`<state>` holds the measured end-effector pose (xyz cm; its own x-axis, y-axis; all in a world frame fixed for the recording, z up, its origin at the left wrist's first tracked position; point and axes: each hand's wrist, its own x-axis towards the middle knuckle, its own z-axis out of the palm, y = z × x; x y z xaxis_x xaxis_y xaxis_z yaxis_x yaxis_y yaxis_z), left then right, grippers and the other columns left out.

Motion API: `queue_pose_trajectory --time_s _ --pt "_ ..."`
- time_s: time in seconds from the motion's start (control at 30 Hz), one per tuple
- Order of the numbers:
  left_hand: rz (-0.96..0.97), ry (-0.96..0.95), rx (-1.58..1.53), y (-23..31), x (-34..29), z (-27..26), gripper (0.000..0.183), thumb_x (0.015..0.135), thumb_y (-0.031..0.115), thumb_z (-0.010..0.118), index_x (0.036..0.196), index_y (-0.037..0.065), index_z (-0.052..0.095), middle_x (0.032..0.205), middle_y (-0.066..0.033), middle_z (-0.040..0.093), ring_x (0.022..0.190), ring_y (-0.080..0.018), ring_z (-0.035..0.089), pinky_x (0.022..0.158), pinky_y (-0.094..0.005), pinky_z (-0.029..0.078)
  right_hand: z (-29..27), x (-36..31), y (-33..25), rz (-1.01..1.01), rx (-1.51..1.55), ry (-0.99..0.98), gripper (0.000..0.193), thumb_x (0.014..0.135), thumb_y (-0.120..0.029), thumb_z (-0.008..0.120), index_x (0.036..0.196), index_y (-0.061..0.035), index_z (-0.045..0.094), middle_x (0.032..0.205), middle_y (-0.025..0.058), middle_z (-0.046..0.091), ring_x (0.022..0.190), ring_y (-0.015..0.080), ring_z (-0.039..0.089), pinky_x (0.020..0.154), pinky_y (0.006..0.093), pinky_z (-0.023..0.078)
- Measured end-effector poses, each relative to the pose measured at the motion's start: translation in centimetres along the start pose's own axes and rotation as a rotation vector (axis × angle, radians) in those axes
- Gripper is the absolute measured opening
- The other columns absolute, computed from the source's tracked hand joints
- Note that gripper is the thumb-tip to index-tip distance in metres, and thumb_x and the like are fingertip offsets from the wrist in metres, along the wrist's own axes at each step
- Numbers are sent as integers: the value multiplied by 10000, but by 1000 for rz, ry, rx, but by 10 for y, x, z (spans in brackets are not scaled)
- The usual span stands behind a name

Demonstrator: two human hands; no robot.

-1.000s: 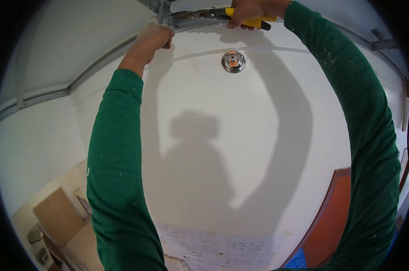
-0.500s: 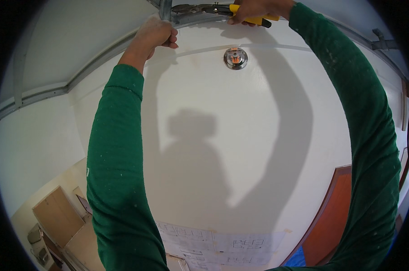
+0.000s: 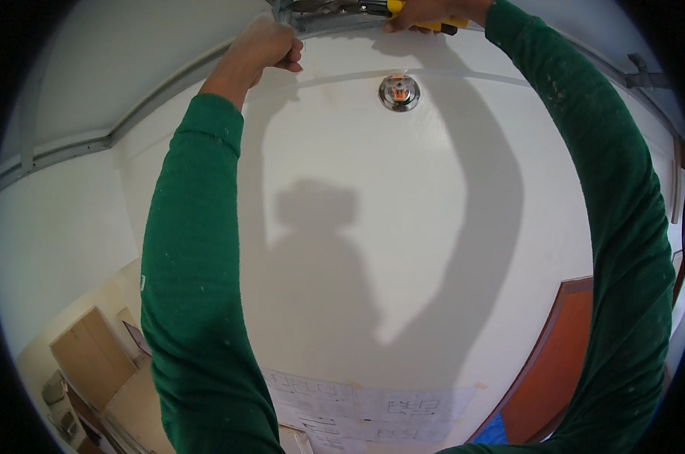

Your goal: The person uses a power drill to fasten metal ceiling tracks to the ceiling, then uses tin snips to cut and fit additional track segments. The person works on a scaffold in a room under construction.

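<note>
Both my arms, in green sleeves, reach up to the metal ceiling frame at the top of the view. My right hand [image 3: 426,13] grips the yellow and black handles of a pair of metal snips [image 3: 395,9]. The snips' dark jaws point left along the metal track [image 3: 342,23], reaching close to my left hand; the upper edge cuts off part of the tool. My left hand [image 3: 265,45] is closed, its fingers curled around the lower end of a grey metal stud [image 3: 280,9] where it meets the track. The hand itself hides much of that grip.
A round chrome fitting with an orange centre [image 3: 399,92] sits on the white wall [image 3: 403,227] below the track. Drawings on paper sheets [image 3: 403,416] are taped lower down. A reddish-brown door [image 3: 547,371] stands at lower right, boards [image 3: 93,348] at lower left.
The view has shifted slightly, so the hands, snips and track sit a little higher in the picture. Both hands keep their grips.
</note>
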<state>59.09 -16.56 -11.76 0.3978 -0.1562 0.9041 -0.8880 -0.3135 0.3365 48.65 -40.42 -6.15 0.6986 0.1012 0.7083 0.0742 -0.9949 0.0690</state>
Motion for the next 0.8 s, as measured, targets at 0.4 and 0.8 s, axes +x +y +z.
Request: queue_pose_trajectory --time_s 0.4,0.8 --pt "45 -20 -5 -26 23 -5 325 1017 157 408 952 -56 645 820 -114 649 699 -214 669 752 -361 631 -6 2 -3 -110 -319 188 458 894 -443 717 992 3 757 865 160 740 788 292 691 720 431 556" --pt "-64 28 106 3 1 0 237 940 56 586 751 -61 668 722 -164 669 675 -275 710 627 -409 594 3 8 -1 -124 -413 195 581 944 -526 643 1121 20 733 1105 242 736 1027 387 694 916 466 544"
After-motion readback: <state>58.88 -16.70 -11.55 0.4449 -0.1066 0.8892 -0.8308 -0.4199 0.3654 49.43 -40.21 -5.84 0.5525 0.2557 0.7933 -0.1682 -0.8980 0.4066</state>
